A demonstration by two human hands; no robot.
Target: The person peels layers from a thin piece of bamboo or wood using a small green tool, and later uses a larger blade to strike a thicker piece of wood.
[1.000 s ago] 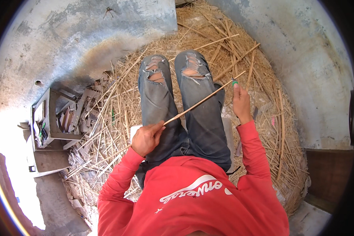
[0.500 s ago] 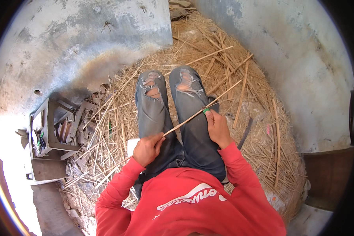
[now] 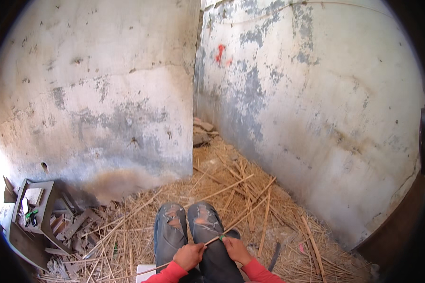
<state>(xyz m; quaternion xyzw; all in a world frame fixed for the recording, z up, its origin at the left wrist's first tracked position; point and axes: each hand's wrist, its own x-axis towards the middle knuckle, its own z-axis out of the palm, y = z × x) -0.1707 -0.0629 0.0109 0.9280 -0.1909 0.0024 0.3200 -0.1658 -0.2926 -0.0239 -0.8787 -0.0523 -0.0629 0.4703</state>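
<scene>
A long, thin strip of split bamboo or wood (image 3: 212, 240) runs slantwise across my lap. My left hand (image 3: 189, 256) is closed around it over my left thigh, and a tail of the strip passes out below that hand to the left. My right hand (image 3: 237, 250) pinches it a short way further up, by my right knee. Something green (image 3: 222, 237) wraps the right thumb. Beside that hand a dark shape (image 3: 233, 233) shows, too covered to make out. Beneath both hands are my ripped dark jeans (image 3: 171, 231).
Straw-like slivers and longer strips (image 3: 267, 221) litter the floor. At left, a wooden stool-like frame (image 3: 47, 226) holds small tools (image 3: 31, 218) beside scrap wood (image 3: 80, 224). Peeling walls (image 3: 288, 118) stand ahead and right. A white block (image 3: 145, 272) lies by my left leg.
The view has tilted up, showing more wall and putting my hands lower in the picture. My hands are closer together along the strip, both still gripping it.
</scene>
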